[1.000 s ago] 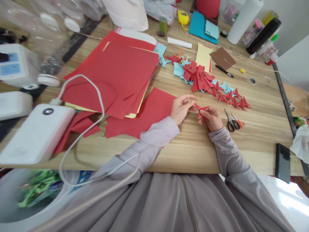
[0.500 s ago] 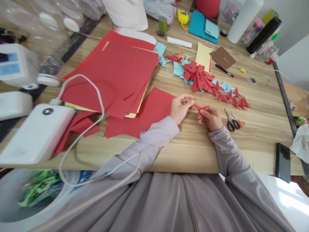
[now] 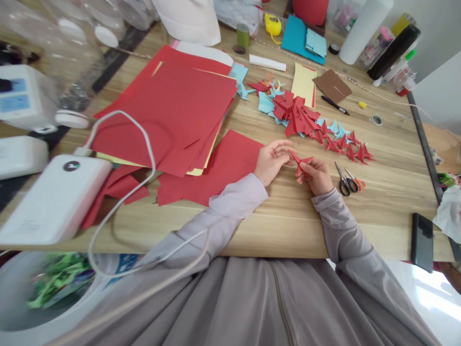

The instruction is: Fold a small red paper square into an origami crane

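Note:
A small folded red paper crane [image 3: 299, 162] with thin pointed ends is held above the wooden table. My right hand [image 3: 318, 176] pinches its body between thumb and fingers. On the other side, my left hand [image 3: 272, 159] has its thumb and curled fingertips at the crane's left point. Beyond my hands lie more red paper cranes [image 3: 340, 142] in a row, mixed with light blue ones [image 3: 337, 129]. A heap of folded red paper pieces [image 3: 293, 113] adjoins that row. Red paper sheets [image 3: 212, 175] lie beside my left hand.
Two pairs of scissors, one black-handled [image 3: 346, 185] and one orange-handled [image 3: 358, 183], lie right of my right hand. A white power bank [image 3: 54, 202] has a white cable [image 3: 149, 144] looping over my left sleeve. A dark phone [image 3: 422, 242] overhangs the front edge.
The crane and my right fingers have shifted very slightly right. My left fingers have lifted and straightened a little near the crane's point.

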A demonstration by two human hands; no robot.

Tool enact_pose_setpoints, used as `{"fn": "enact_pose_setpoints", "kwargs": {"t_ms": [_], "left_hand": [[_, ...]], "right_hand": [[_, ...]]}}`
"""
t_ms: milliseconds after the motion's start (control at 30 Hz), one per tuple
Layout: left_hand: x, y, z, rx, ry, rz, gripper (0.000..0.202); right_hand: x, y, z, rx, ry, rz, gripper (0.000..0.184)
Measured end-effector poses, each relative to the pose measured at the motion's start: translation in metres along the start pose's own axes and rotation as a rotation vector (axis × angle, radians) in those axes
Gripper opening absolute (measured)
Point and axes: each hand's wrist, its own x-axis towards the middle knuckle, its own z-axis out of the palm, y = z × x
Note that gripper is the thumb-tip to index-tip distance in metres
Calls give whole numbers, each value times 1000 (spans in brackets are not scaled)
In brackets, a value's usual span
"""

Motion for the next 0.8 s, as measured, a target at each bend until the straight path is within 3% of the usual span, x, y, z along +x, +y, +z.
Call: {"fn": "enact_pose_setpoints", "kwargs": {"t_ms": [800], "left_hand": [[-1, -1, 4, 20, 57, -4, 13]], "right_hand": [[1, 3, -2, -14, -2, -13, 26]]}}
